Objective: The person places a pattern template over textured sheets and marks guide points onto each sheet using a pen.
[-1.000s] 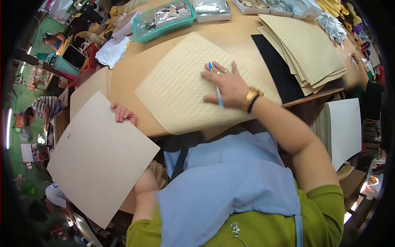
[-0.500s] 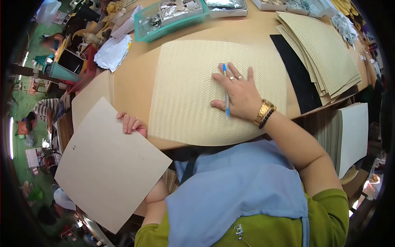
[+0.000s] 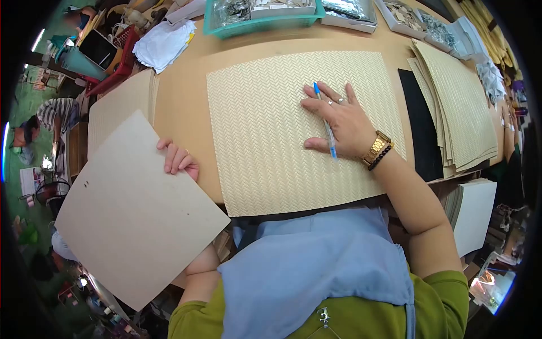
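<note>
1. Right hand [image 3: 344,124], centre right of frame: palm down, fingers spread apart on the woven sheet, with a blue-tipped pen [image 3: 330,135] tucked among them.
2. Left hand [image 3: 179,160], left of centre: fingers close together, curled over the upper right edge of the grey board [image 3: 138,209]. Thumb hidden, so its grip couldn't be told.
3. Woven sheet [image 3: 271,141] lay flat in mid-frame, its lower edge apparently reaching past the near edge of the table [image 3: 183,107].
4. Board hung tilted at lower left; its right corner showed just beside the sheet's lower left corner. Contact: couldn't tell.
5. Judgement on handling: a broad, light palm suited the sheet, since it steadied the weave without creasing it. Pen tip needed to stay off the surface. Board called for a firm edge hold, corner clear of the sheet.
6. Farther right: black sheet [image 3: 420,124], then a stack of woven sheets [image 3: 463,107] at upper right.
7. Top of frame: teal basket [image 3: 271,26] with small pieces in it. Upper left: white cloth or paper [image 3: 162,45], couldn't tell which.
</note>
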Demonstrator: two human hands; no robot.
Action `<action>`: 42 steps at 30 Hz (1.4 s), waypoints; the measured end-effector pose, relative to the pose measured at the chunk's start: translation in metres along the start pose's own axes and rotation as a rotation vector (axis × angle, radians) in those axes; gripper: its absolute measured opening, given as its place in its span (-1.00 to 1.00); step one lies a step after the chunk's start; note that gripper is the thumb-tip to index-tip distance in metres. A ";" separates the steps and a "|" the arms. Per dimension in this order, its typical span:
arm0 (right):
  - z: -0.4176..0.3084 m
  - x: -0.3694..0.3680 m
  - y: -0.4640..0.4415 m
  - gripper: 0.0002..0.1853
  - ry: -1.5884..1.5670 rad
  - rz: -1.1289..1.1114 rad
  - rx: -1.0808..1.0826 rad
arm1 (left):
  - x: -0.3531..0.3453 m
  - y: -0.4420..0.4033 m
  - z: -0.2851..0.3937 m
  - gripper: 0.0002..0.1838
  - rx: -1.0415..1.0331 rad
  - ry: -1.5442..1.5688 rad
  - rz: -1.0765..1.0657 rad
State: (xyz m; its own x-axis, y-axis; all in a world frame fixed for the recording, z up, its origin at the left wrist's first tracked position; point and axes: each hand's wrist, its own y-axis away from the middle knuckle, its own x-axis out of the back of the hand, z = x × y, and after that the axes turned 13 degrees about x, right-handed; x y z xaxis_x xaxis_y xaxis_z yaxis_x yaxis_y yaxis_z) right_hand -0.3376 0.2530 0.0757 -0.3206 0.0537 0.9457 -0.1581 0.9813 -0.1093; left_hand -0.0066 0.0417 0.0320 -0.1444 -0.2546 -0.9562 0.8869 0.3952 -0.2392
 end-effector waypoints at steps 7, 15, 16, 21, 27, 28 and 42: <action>-0.005 -0.006 0.000 -0.19 0.016 0.037 -0.031 | 0.001 0.000 0.001 -0.86 0.024 0.007 0.021; -0.001 -0.004 0.000 -0.18 -0.023 0.040 -0.014 | 0.004 0.001 0.003 -0.85 0.025 0.022 0.017; -0.002 -0.003 0.000 -0.18 -0.031 0.041 -0.020 | 0.004 0.001 0.003 -0.85 0.023 0.031 0.019; -0.002 -0.003 0.000 -0.18 -0.041 0.043 -0.025 | 0.002 0.001 0.001 -0.85 0.013 0.032 0.037; -0.002 -0.004 0.000 -0.18 -0.040 0.058 -0.016 | 0.006 0.001 0.001 -0.83 0.013 0.023 0.012; -0.001 -0.004 0.000 -0.18 -0.042 0.064 -0.012 | 0.007 0.002 0.002 -0.82 0.016 0.023 0.014; 0.010 -0.008 0.006 -0.38 -0.398 0.448 -0.086 | -0.007 0.007 0.023 -0.66 0.315 0.125 0.319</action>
State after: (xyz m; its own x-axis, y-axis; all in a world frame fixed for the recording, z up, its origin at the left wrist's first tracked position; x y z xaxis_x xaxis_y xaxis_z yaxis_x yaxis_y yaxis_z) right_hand -0.3450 0.2562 0.0647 -0.6658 0.4083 0.6245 0.1439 0.8915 -0.4295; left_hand 0.0109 0.0260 0.0414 0.1229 -0.0477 -0.9913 0.9828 0.1444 0.1149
